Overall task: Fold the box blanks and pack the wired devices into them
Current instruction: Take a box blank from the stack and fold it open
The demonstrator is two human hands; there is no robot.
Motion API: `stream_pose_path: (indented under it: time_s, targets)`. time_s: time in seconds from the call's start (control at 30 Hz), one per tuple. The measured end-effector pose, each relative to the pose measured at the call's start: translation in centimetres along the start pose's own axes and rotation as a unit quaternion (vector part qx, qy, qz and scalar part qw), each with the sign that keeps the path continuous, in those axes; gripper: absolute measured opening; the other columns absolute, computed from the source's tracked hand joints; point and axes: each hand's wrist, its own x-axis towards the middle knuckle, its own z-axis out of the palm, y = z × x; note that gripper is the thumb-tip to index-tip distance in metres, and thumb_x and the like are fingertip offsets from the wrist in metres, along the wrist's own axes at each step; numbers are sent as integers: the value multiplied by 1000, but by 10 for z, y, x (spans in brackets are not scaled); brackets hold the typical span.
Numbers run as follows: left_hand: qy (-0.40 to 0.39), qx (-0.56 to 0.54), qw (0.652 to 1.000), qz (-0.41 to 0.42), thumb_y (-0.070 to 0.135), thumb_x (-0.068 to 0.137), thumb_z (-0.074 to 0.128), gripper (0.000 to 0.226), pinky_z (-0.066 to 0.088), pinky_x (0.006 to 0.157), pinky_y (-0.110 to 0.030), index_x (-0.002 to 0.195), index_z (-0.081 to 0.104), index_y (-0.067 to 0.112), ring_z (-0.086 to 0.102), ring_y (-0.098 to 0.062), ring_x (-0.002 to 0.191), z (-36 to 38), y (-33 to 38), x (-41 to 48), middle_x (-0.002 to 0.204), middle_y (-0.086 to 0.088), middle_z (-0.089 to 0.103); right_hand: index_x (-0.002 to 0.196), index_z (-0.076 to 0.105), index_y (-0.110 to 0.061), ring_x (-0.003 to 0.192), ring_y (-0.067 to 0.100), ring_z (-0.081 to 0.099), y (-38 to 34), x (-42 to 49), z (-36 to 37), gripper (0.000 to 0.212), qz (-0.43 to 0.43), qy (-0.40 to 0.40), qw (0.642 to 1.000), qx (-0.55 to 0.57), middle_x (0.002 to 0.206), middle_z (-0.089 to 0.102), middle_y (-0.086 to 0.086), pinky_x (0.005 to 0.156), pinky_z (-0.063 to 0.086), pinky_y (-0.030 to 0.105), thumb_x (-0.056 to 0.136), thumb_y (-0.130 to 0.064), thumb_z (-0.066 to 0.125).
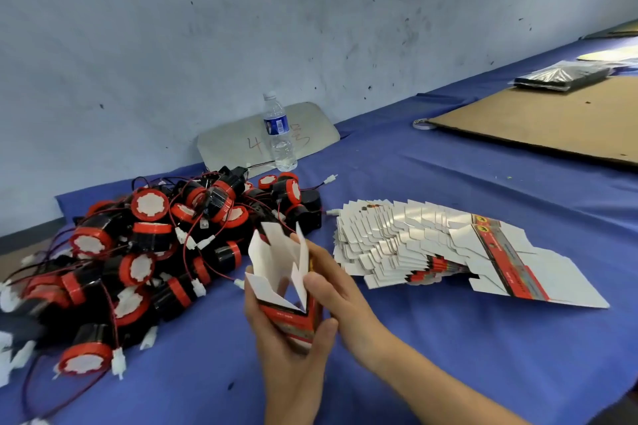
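White-flapped red box [286, 290], flaps splayed up, is clasped by left hand [286, 352] and right hand [341, 290].

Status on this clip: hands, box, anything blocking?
Left hand grips box blank from below; right hand pinches its side. Box opened up, flaps unfolded, no device inside. Wired devices piled left, flat blanks right. Nothing blocking.
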Motion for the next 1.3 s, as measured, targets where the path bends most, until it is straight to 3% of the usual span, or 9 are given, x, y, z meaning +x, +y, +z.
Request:
stream_pose_path:
  time_s: [0.23, 0.37, 0.5, 0.7, 0.8, 0.9, 1.07, 1.17, 1.3]
  targets:
    - [0, 60, 997, -43, 53, 53, 70, 71, 50, 78, -28, 118, 44, 45, 62, 5, 97, -9, -9, 8, 107, 30, 62, 124, 60, -39, 114, 5, 60, -5, 8, -13, 36, 73, 34, 997, 6, 121, 66, -13, 92, 47, 19, 91, -46, 46]
    - [11, 65, 997, -47, 54, 51, 70, 63, 49, 77, -27, 108, 44, 61, 61, 8, 96, -10, -10, 12, 104, 34, 61, 122, 59, -45, 112, 4, 61, -9, 7, -16, 35, 65, 54, 996, 22, 118, 66, -17, 91, 48, 19, 89, -43, 50]
    - [28, 55, 998, -32, 53, 59, 65, 64, 50, 72, -14, 118, 41, 62, 62, 5, 99, -13, -5, 15, 108, 32, 61, 125, 55, -43, 97, 5, 66, -8, 3, -11, 38, 43, 52, 997, 31, 103, 69, -13, 78, 50, 16, 89, -30, 55]
    - [22, 65, 997, -33, 53, 60, 65, 78, 52, 91, -46, 133, 41, 47, 62, -2, 103, -14, -8, 12, 115, 26, 60, 111, 69, -29, 101, 29, 63, -5, 6, -15, 47, 84, 31, 991, 101, 112, 68, 14, 95, 47, 44, 67, -42, 58]
    - [5, 54, 998, -23, 52, 67, 62, 80, 53, 90, -50, 142, 36, 43, 61, -15, 112, -17, -10, 12, 128, 14, 59, 109, 67, -25, 92, 24, 63, -1, 7, -18, 48, 101, 8, 986, 136, 107, 66, 13, 85, 51, 38, 62, -37, 62]
    - [16, 51, 998, -16, 54, 69, 58, 73, 57, 84, -43, 138, 36, 51, 61, -23, 113, -16, -9, 11, 134, 3, 56, 104, 65, -28, 89, 17, 63, 0, 6, -18, 40, 88, 7, 989, 122, 104, 63, 2, 76, 52, 29, 64, -30, 63]
    - [40, 8, 999, 8, 76, 74, 56, 80, 53, 71, -14, 141, 37, 36, 62, -1, 107, -11, 3, 16, 124, 24, 59, 99, 64, -37, 86, 9, 60, -2, -1, -11, 31, 47, 20, 996, 75, 95, 66, -10, 72, 50, 24, 69, -38, 56]
    - [44, 5, 999, 19, 77, 76, 52, 81, 53, 71, -13, 141, 37, 32, 62, 0, 106, -12, 4, 15, 124, 24, 59, 103, 59, -40, 89, 11, 62, -4, -5, -7, 26, 38, 7, 998, 54, 99, 64, -10, 75, 52, 26, 78, -46, 58]
    - [60, 44, 997, 9, 68, 78, 49, 52, 54, 71, -17, 128, 45, 57, 64, -8, 99, -14, 2, 12, 123, 8, 61, 105, 52, -33, 88, 9, 57, -6, -7, -4, 28, 10, 2, 1000, 23, 100, 59, -11, 75, 48, 23, 78, -38, 60]
